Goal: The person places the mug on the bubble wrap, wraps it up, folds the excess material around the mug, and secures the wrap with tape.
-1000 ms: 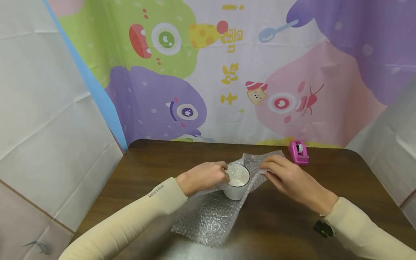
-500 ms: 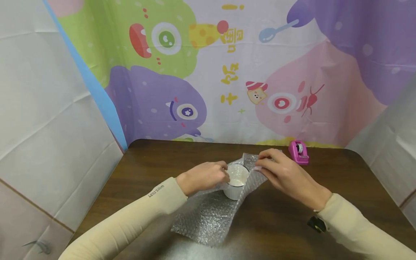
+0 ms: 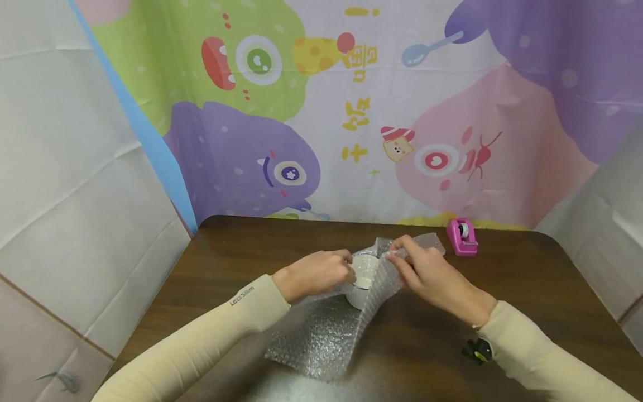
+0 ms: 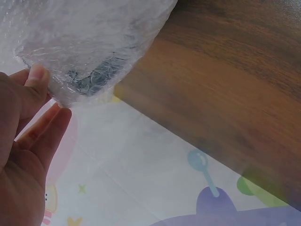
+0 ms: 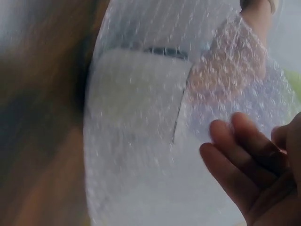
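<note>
A white ribbed cup (image 3: 356, 298) with a dark rim stands upright on a sheet of bubble wrap (image 3: 316, 341) on the table. My left hand (image 3: 320, 273) is at the cup's left rim; in the left wrist view its thumb and fingers pinch the bubble wrap (image 4: 94, 52). With thumb and fingertips, my right hand (image 3: 427, 274) holds the raised right edge of the wrap, which slants up and covers the cup's right side. Through that clear layer the cup (image 5: 136, 94) shows in the right wrist view, near the lower fingers of the right hand (image 5: 254, 165).
A pink tape dispenser (image 3: 462, 237) stands at the back right of the dark wooden table (image 3: 236, 240). Behind the table hangs a curtain (image 3: 331, 184) with cartoon monsters. Pale sheets (image 3: 65, 167) enclose both sides. A small dark device (image 3: 476, 350) sits by the right cuff.
My right hand has moved left and slightly up, drawing the wrap's edge across the right part of the cup. The left hand stays in place at the rim.
</note>
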Tool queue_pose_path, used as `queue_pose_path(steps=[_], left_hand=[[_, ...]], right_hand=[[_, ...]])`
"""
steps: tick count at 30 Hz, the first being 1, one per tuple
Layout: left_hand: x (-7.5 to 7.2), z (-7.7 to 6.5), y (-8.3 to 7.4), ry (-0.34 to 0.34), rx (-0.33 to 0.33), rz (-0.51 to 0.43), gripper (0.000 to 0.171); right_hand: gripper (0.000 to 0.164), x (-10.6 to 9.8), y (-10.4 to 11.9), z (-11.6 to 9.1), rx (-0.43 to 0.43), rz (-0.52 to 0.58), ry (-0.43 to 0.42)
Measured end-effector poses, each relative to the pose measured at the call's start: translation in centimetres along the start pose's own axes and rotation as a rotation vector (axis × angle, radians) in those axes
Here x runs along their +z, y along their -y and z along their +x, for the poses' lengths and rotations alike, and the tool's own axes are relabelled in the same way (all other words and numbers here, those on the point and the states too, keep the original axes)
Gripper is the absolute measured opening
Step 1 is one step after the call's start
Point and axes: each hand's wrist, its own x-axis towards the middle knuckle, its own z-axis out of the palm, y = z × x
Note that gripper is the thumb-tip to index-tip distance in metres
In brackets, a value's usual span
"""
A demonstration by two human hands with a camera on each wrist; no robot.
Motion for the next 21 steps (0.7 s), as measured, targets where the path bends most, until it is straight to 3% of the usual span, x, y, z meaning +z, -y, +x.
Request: queue_pose_path(steps=[4,15,17,21], left_hand=[[0.0,0.0,-0.1,-0.019,0.020,0.018,0.023],[0.6,-0.2,-0.2,-0.131,-0.016,0.057,0.006],[0.6,-0.2,-0.2,-0.162,-0.028,0.036,0.004],[0.7,-0.5,-0.2,-0.201,-0.016,-0.009,0.004]], right_hand=[[0.006,0.7,0.2,-0.2,0.103,0.112,0.021],[0.017,2.5,-0.3,-1.7,0.102,0.154,-0.093],[0.026,2.9,-0.4,-2.0,0.102,0.172,-0.103],[0.064,3.5,-0.5,-2.8,0.094,0.206,-0.095]])
